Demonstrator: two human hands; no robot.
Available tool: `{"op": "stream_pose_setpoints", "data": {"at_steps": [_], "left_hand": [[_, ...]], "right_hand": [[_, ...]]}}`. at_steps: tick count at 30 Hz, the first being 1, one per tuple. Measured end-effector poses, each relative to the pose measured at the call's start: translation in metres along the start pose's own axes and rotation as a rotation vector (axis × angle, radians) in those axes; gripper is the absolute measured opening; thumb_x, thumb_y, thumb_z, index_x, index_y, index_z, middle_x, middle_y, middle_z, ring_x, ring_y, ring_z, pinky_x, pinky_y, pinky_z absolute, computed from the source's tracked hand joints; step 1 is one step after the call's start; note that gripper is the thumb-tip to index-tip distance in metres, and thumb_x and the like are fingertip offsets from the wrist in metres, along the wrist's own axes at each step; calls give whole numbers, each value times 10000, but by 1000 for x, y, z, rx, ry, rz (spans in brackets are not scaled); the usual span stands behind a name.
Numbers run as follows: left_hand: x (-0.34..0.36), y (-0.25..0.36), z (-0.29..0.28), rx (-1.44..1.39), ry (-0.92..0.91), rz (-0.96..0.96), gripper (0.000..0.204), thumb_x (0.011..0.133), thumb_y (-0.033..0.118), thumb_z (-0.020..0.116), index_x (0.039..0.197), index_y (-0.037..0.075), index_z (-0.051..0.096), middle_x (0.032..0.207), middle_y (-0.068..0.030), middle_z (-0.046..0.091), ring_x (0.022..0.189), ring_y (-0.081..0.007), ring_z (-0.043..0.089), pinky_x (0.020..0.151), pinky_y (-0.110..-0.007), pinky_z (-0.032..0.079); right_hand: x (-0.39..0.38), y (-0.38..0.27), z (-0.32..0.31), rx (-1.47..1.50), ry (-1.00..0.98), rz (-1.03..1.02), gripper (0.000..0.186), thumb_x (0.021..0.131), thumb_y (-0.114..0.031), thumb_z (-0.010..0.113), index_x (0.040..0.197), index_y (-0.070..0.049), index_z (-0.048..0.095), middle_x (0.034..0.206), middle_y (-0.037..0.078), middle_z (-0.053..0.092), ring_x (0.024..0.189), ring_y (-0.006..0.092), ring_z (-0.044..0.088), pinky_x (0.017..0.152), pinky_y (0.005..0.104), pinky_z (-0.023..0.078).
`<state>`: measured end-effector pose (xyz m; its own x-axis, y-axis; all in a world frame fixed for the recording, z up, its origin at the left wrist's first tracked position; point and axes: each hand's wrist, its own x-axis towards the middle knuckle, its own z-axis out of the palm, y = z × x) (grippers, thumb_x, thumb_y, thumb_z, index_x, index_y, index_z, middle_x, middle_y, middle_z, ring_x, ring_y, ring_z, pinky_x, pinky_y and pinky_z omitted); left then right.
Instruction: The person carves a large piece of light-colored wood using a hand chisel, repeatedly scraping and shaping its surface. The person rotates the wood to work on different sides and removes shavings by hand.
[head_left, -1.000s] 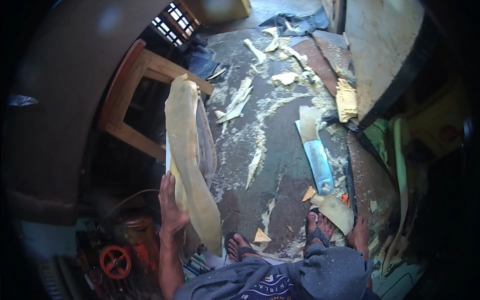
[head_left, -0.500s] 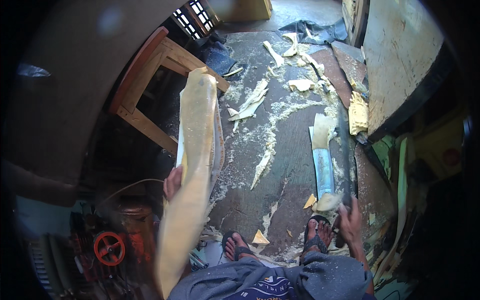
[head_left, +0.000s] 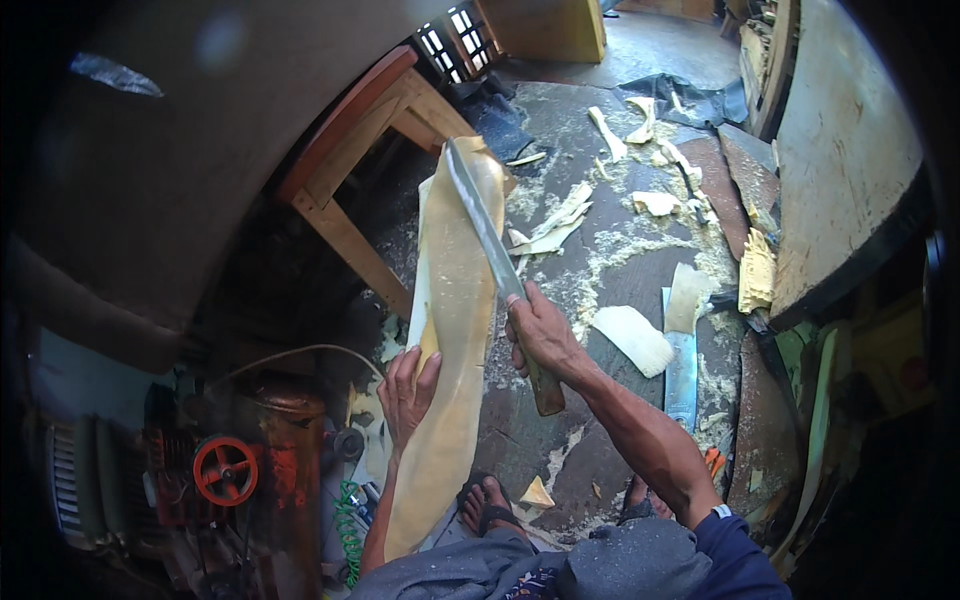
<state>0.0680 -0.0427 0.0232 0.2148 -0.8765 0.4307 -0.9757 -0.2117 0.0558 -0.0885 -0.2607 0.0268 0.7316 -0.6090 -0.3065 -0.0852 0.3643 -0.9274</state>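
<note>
My right hand is closed round the handle of a long knife. Its blade slants up and left across the upper part of a long tan, foam-like strip. That strip stands lengthwise before me, with a pale layer along its left edge. My left hand grips this edge at about mid-length, fingers on the pale side. Right of my right hand, a pale curved offcut lies on the floor beside a blue flat strip with a translucent piece over its top end.
A wooden stool-like frame stands at the left, by the strip's upper end. Yellowish scraps and crumbs litter the dark floor board. A machine with a red wheel is at lower left; a pale panel leans at the right.
My right hand has come from the lower right to the strip, bringing the knife over it. The pale offcut now lies left of the blue strip. The head view has shifted.
</note>
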Motion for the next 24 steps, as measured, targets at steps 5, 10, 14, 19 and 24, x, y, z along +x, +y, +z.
{"op": "stream_pose_setpoints", "data": {"at_steps": [5, 10, 14, 19, 24], "left_hand": [[-2, 2, 4, 4, 1, -22, 742, 851, 297, 791, 1531, 215, 508, 1503, -140, 494, 1401, -399, 484, 1092, -561, 371], [1, 6, 6, -3, -2, -42, 740, 850, 302, 792, 1534, 218, 521, 1514, -145, 489, 1409, -407, 481, 1102, -570, 360], [2, 5, 5, -13, -17, -71, 728, 849, 303, 789, 1526, 215, 535, 1520, -145, 489, 1417, -409, 475, 1107, -569, 356], [7, 2, 6, -14, -16, -49, 702, 867, 304, 773, 1521, 198, 542, 1514, -142, 512, 1416, -393, 488, 1109, -557, 360], [12, 1, 5, -22, 42, -43, 679, 885, 309, 758, 1510, 154, 542, 1489, -140, 549, 1388, -390, 528, 1094, -529, 378]], "right_hand": [[3, 4, 6, 15, -2, -6, 291, 1113, -310, 410, 1190, -29, 432, 808, 56, 525, 499, 168, 568, 423, 349, 499], [-2, 13, 8, 54, 27, -92, 278, 1113, -299, 406, 1207, -38, 424, 799, 54, 516, 483, 164, 550, 399, 338, 478], [-11, 19, 10, 73, -42, 168, 253, 1116, -292, 396, 1203, -55, 411, 786, 54, 515, 461, 169, 539, 383, 336, 462], [-26, 25, 16, 74, 3, 6, 264, 1113, -306, 405, 1137, -46, 435, 764, 71, 545, 492, 190, 590, 428, 374, 505], [-44, 34, 24, -65, -13, 24, 275, 1114, -311, 403, 1164, -50, 473, 735, 79, 574, 515, 202, 619, 459, 379, 507]]}}
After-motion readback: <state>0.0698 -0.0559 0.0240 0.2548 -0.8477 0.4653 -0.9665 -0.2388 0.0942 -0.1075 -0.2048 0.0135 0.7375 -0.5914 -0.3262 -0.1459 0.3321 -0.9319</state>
